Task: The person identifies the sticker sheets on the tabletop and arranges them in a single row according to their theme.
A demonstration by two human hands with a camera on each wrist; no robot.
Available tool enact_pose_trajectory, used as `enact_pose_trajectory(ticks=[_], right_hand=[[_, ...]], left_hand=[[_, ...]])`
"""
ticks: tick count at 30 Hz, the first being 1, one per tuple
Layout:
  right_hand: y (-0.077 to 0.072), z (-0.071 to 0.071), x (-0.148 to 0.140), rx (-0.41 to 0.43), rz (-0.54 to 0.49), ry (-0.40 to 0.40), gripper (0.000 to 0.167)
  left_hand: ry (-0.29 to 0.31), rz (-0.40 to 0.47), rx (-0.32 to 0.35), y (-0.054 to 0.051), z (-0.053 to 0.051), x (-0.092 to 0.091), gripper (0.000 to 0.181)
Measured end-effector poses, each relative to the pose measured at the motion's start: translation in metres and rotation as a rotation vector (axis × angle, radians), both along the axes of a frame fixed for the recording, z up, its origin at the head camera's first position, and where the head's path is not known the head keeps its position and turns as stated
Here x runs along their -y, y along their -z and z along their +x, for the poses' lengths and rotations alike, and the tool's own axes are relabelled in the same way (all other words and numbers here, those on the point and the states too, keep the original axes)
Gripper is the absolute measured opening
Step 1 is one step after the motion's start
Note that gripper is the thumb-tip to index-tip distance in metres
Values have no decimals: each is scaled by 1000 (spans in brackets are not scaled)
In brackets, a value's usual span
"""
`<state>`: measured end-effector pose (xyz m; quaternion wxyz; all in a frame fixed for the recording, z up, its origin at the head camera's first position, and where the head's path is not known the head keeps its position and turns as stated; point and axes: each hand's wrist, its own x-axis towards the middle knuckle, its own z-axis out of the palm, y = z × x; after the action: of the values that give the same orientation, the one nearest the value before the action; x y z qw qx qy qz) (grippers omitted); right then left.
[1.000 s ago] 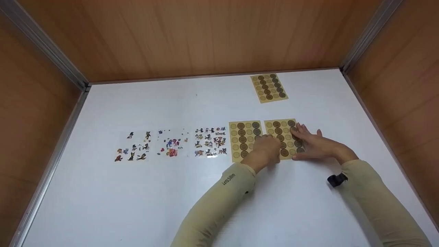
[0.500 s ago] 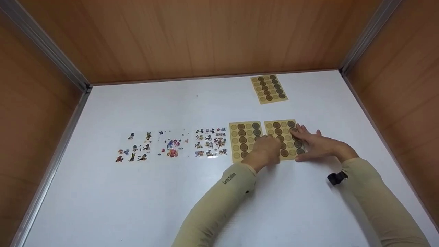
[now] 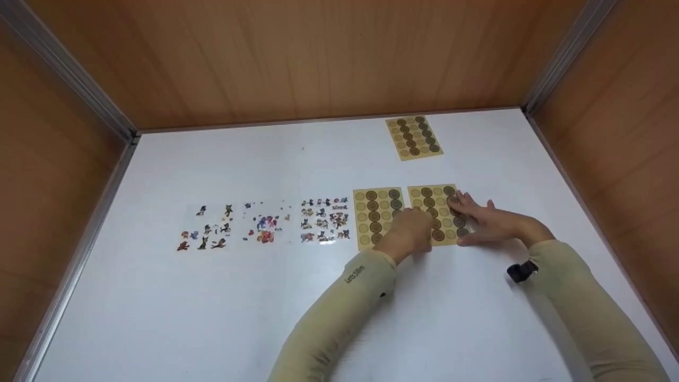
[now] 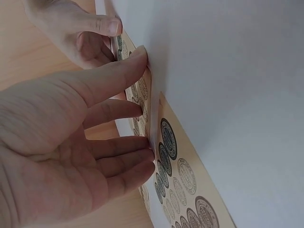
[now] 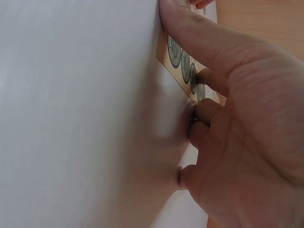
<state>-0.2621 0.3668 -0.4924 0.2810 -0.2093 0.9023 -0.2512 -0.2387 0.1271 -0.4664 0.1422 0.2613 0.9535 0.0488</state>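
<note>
Two tan sticker sheets with rows of round stamp-like designs lie side by side on the white table. My left hand [image 3: 407,232] rests at the gap between them, over the left edge of the right sticker sheet [image 3: 441,204]. In the left wrist view its thumb and fingertips touch that edge, beside the left sticker sheet [image 4: 187,166]. My right hand [image 3: 490,222] rests at the right sheet's right edge. In the right wrist view its thumb and index finger touch the sheet [image 5: 166,54], while the other fingers rest on the table.
Three clear sheets with small colourful cartoon stickers lie in a row to the left: the far-left sheet [image 3: 203,242], the middle sheet [image 3: 267,223] and the near sheet [image 3: 321,212]. Another tan sticker sheet [image 3: 414,139] lies tilted near the back wall [image 3: 329,58]. Wooden panels enclose the table [image 3: 212,307].
The right thumb has shifted slightly outward to the right sheet's lower right corner. Both hands otherwise stay in place, and the sheets lie as before.
</note>
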Motion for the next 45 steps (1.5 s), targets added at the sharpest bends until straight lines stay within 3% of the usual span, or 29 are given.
enact_pose_trajectory(ticks=[10,19,22,27,31,37,42,45], right_hand=[[-5,-3,-1,22,15,-10,100],[-15,-5,-2,22,34,14,93],[-21,-13,-1,22,34,41,85],[-28,-39,2,-72,6,110,76],[-30,-64,5,-148,-33,204,76],[-25,-98,11,-155,-51,397,86],[-10,-114,20,-102,-49,517,83],[-2,-116,29,-90,-43,518,79]], left_hand=[[-5,43,31,0,-4,-1,28],[26,57,9,0,-8,0,22],[37,51,1,2,-10,4,21],[18,86,-12,1,-21,11,26],[-90,261,87,-3,-42,18,36],[-274,568,225,-10,-78,31,50],[-391,659,273,-12,-101,39,61],[-426,621,269,-8,-110,41,59]])
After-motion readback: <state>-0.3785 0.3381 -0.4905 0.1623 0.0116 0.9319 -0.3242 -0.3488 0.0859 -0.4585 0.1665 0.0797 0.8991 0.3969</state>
